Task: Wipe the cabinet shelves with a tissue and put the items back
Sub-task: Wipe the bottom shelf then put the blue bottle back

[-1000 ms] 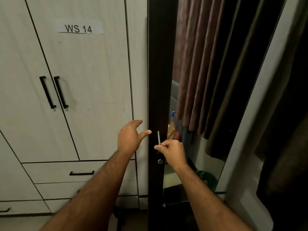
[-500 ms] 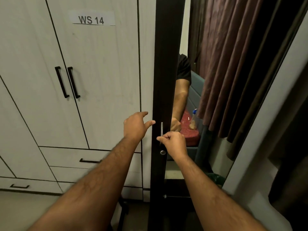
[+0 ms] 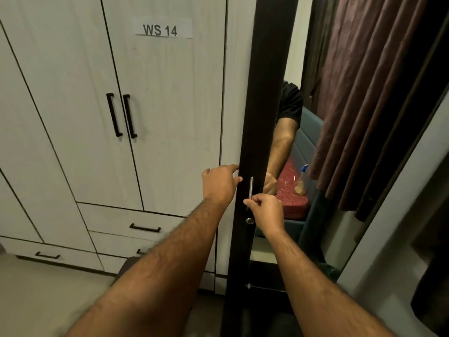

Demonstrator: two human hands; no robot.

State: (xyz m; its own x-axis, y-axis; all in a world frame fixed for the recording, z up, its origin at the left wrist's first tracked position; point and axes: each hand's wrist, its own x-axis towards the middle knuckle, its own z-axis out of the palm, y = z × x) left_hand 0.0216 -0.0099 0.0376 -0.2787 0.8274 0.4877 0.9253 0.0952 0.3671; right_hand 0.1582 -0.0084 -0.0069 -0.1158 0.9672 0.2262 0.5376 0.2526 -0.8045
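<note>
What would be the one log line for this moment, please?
phase: opening dark door | right hand: pinches metal handle | left hand: fingers at door edge | shelves: hidden

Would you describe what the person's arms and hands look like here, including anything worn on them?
Both forearms are bare and hairy, with no sleeves, gloves, watch or rings visible on the left hand or right hand. The mirror reflects a short black sleeve on an upper arm.

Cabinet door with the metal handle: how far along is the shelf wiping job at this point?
Nothing looks done: no shelf, tissue or items are in view. In hand: the right hand pinches the slim metal handle of the dark mirrored door, while the left hand rests open at the door's edge. Wiping the shelves and returning the items are left.
</note>
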